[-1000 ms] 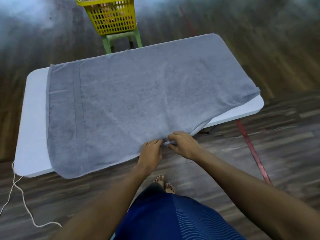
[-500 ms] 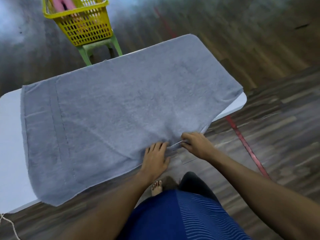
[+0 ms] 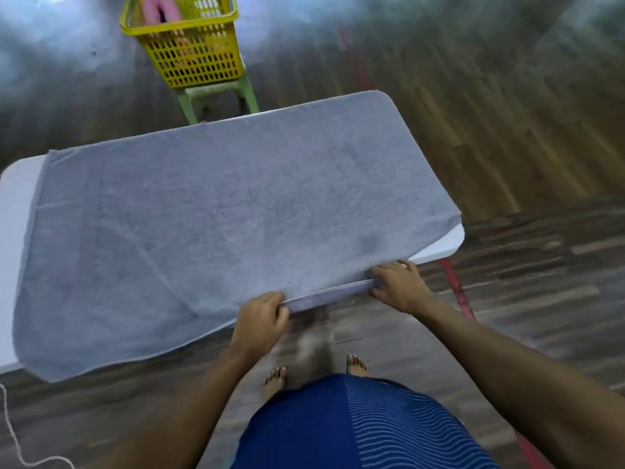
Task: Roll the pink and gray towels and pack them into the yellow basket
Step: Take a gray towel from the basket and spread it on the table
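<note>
Gray towel [image 3: 236,214] edge gripped in curled fingers of left hand [image 3: 260,321] and right hand [image 3: 399,286].

You're seeing soft, even, cool lighting; pale glare is washing the upper corners, wide-angle stretching is smearing the floor [image 3: 507,137] at the edges, and motion blur is softening everything.

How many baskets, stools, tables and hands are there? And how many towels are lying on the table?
Baskets: 1, the yellow basket
Stools: 1, the green stool
Tables: 1, the white table
Hands: 2, the left hand and the right hand
Towels on the table: 1, the gray towel
Total: 6
</note>
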`<state>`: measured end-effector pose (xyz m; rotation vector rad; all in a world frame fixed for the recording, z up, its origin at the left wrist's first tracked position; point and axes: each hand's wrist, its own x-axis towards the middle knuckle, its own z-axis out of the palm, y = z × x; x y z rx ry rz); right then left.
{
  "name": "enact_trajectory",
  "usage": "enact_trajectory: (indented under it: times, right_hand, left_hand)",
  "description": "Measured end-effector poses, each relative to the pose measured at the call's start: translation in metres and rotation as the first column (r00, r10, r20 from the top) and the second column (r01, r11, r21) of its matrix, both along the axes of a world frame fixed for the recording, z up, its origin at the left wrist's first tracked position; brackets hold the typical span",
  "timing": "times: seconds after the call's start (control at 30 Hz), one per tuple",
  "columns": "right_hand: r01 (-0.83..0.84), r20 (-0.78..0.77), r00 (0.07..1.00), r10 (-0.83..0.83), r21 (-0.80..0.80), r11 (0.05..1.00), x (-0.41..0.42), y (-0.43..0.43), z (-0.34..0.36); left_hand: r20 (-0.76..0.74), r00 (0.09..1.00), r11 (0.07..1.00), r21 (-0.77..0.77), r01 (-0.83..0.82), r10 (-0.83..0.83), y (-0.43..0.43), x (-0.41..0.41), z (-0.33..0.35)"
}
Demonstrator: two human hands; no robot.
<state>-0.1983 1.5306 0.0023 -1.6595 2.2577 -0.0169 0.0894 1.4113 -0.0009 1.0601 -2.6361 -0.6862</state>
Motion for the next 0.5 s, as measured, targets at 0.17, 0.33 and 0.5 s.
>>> enact_trajectory:
  times: [0.17,0.33,0.5]
  right_hand:
    - [-0.086,0.039,0.995,0.091,-0.119,0.989,-0.031,0.015,0.008]
    - [-0.117,0.055,0.989,0.136,-0.263,0.958,-0.034,0.027,0.012]
    - [-0.073,-0.018,0.997,0.072,-0.142,0.987,-0.068,0.043,0.015]
  left_hand:
    - [0.179,0.984,0.998,-0.067,0.019,-0.007,0.037,-0.049,-0.016]
    - [0.09,0.993,0.997,0.017,0.079,-0.08,0.076,-0.143,-0.009]
    - [-0.081,0.995,0.998,-0.004,0.065,-0.066,0.084,-0.165,0.005]
